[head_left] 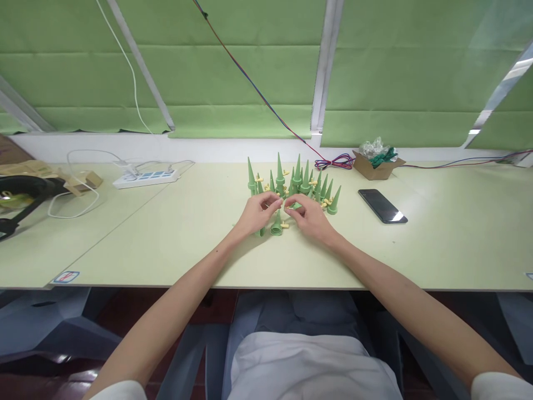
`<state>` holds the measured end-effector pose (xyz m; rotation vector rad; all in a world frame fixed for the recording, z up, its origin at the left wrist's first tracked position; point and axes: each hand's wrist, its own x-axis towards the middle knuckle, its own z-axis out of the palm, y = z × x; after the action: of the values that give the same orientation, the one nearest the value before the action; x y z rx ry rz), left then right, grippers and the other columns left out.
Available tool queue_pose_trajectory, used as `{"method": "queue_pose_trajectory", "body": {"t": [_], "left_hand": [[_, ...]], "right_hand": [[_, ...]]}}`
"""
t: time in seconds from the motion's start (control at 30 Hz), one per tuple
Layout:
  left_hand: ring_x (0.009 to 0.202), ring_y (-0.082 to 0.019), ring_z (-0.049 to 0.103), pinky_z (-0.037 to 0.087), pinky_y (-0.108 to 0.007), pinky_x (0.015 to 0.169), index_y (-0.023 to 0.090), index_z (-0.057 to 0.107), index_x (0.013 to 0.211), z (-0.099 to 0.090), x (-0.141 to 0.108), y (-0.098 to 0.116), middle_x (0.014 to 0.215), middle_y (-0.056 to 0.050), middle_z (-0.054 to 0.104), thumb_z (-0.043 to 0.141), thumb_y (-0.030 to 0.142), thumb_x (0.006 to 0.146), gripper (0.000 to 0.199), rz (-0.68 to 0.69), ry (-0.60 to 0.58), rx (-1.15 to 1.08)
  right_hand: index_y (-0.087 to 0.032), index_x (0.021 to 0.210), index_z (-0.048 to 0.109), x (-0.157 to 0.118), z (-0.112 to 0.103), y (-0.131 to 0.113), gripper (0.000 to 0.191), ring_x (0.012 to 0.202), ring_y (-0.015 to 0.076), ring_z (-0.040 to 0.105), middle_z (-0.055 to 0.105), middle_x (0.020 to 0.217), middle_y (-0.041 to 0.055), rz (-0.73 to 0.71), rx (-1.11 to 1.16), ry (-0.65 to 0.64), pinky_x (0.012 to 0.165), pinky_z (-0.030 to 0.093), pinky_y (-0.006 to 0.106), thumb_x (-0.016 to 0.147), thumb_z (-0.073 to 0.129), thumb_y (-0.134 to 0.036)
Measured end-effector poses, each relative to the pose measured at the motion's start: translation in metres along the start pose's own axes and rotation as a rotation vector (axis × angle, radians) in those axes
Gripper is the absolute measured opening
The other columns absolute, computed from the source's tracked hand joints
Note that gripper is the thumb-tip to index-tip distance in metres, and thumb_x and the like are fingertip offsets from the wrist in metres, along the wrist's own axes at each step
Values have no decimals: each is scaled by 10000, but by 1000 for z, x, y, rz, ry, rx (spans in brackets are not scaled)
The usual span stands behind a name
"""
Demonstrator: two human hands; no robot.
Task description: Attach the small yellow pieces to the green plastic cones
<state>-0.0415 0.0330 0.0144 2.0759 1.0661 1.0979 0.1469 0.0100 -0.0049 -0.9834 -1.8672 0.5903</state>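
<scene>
Green plastic plant-watering spikes (279, 175), several of them upright and with small yellow valves (313, 181), are grouped at the middle of the table just beyond my hands. My left hand (259, 211) is closed, thumb and fingers pinched together at the near side of the group. Close to it, my right hand (308, 216) pinches too, its fingertips almost meeting the left ones. Whatever sits between the fingertips is too small and hidden to name. Below the hands lies a tilted spike (276, 226), its open end toward me and a yellow valve on its side.
A black phone (382, 206) lies to the right, with a small cardboard box (377, 169) of plastic wrap and green material behind it. Coiled red-and-blue wire (335, 161) rests near the wall. At the left are a white power strip (145, 178) and a black object (29, 200).
</scene>
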Motion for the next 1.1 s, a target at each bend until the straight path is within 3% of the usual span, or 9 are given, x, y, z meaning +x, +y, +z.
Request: {"method": "queue_pose_trajectory", "body": {"t": [0.17, 0.27, 0.5, 0.73, 0.93, 1.1], "left_hand": [[674, -139, 554, 452, -276, 614, 172, 636, 799, -2, -1, 4, 772, -34, 636, 602, 547, 890, 387, -30, -31, -59], [640, -128, 526, 438, -273, 600, 173, 622, 779, -3, -2, 7, 734, -22, 610, 613, 547, 882, 387, -52, -38, -86], [602, -114, 488, 423, -270, 599, 171, 635, 771, -5, -2, 12, 707, -15, 600, 633, 536, 872, 379, -47, -52, -180], [611, -123, 513, 434, -275, 596, 175, 628, 751, -4, -3, 11, 691, -18, 596, 615, 542, 880, 388, -58, -74, -138], [631, -128, 511, 428, -274, 585, 174, 613, 761, -1, -3, 9, 731, -27, 602, 561, 537, 911, 396, -27, -84, -62], [653, -135, 512, 425, -280, 605, 173, 632, 790, 0, -3, 9, 743, -30, 607, 532, 514, 930, 382, 7, -98, -18]], "right_hand": [[-211, 993, 568, -2, -1, -4, 134, 526, 86, 455, 646, 1011, 33, -1, 23, -10, 570, 409, 253, 940, 530, -328], [-214, 1034, 554, -3, -2, -6, 149, 515, 76, 471, 641, 1019, 24, 4, 35, 14, 577, 411, 252, 942, 541, -330], [-194, 1063, 635, -1, -1, -7, 221, 780, 164, 650, 703, 1074, 70, 13, 43, 79, 667, 473, 270, 952, 541, -360], [-197, 951, 697, -1, -2, -6, 237, 691, 148, 614, 713, 844, 29, 25, 78, 60, 615, 430, 254, 957, 532, -367], [-184, 747, 656, -1, -3, -4, 322, 533, 113, 451, 627, 660, -3, 35, 32, 60, 537, 336, 254, 958, 511, -380], [-184, 684, 629, 0, -3, -4, 343, 523, 113, 428, 575, 604, -17, 49, 18, 61, 543, 317, 262, 951, 508, -361]]}}
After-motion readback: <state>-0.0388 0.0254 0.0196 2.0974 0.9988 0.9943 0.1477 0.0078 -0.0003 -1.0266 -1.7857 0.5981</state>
